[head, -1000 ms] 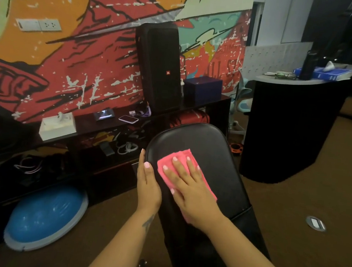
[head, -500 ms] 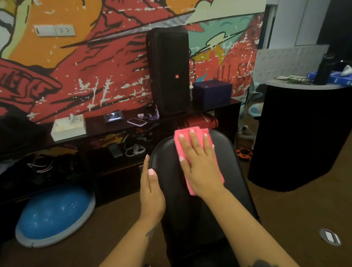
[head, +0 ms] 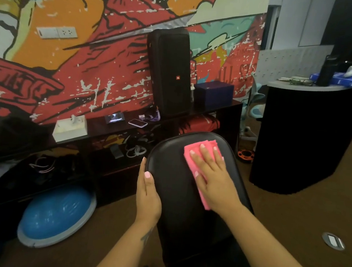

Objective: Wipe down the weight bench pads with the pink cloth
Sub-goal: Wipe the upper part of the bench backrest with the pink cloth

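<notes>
The black weight bench pad (head: 173, 175) rises in front of me, its rounded top end pointing away. A folded pink cloth (head: 193, 156) lies flat on the pad's upper right part. My right hand (head: 213, 177) presses on the cloth with straight, spread fingers and covers most of it. My left hand (head: 147, 191) rests flat against the pad's left edge, fingers straight. The lower pad is mostly hidden under my forearms.
A low dark shelf (head: 171, 122) along the mural wall carries a tall black speaker (head: 170, 71), a tissue box (head: 71, 128) and a phone (head: 138, 123). A blue balance dome (head: 57, 216) sits on the floor at left. A black rounded counter (head: 306, 136) stands at right.
My right hand slid the pink cloth up the pad from its middle, then across to the top right. My left hand stayed on the pad's left edge.
</notes>
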A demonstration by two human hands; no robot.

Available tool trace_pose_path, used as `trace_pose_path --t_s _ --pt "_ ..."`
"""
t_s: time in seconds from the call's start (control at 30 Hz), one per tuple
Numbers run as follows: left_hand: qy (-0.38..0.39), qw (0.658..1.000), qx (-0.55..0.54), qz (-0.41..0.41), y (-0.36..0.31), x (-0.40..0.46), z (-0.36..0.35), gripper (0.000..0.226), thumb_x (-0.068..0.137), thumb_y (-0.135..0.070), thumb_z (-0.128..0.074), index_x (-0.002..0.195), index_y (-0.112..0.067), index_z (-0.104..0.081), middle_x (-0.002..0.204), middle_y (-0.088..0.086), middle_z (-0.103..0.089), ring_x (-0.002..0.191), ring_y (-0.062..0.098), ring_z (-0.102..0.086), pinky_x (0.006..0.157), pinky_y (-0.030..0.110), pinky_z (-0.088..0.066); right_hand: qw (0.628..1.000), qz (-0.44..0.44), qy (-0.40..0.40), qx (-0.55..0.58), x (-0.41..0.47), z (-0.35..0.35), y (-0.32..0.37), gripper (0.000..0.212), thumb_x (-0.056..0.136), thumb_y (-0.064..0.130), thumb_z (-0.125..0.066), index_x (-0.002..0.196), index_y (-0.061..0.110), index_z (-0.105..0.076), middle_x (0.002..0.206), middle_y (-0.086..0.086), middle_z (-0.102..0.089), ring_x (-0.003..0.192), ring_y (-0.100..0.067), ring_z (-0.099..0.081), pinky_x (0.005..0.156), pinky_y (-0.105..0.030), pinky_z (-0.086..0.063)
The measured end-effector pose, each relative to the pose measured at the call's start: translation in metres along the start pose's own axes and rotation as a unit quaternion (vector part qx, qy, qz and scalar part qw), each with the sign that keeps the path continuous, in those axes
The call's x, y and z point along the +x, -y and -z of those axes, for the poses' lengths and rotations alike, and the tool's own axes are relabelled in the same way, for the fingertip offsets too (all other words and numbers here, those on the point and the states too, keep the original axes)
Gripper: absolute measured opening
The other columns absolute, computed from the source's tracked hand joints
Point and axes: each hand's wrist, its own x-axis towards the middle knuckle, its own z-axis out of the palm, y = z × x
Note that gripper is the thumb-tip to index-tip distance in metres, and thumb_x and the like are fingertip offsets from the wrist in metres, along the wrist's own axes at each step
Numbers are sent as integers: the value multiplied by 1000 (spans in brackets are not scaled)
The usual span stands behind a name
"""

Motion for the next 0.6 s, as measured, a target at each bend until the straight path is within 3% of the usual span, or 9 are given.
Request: trace_pose_path --t_s 0.2,0.37,0.43,0.6 --pt "-4 1000 6 6 -5 -1 0 60 93 -51 -21 150 -33 -24 154 -8 -31 137 6 -31 105 23 -29 998 -65 -9 -20 49 13 11 54 97 28 -35 146 36 -14 157 7 -4 144 -26 8 115 -45 1" --pt "-10 1000 6 3 -6 -2 -2 59 93 -50 -21 150 -32 -25 153 -8 -32 136 4 -32 106 23 -29 999 32 14 -18 42 7 27 55 90 38 -20 145 35 -20 156 10 -8 144 -25 8 115 -44 7" --pt "-13 1000 2 5 -6 -3 -2 58 93 -50 -22 149 -34 -26 152 -9 -33 135 4 -33 106 23 -30 997 73 15 -11 25 3 18 54 91 35 -23 145 36 -21 155 13 -6 144 -19 9 113 -39 11" --pt "-12 1000 5 9 -6 -1 -2 57 94 -51 -22 149 -36 -25 153 -10 -33 137 6 -33 109 26 -30 999 46 -19 -6 -10 2 -21 53 91 31 -34 143 32 -25 153 11 -17 144 -19 -1 114 -49 -6"
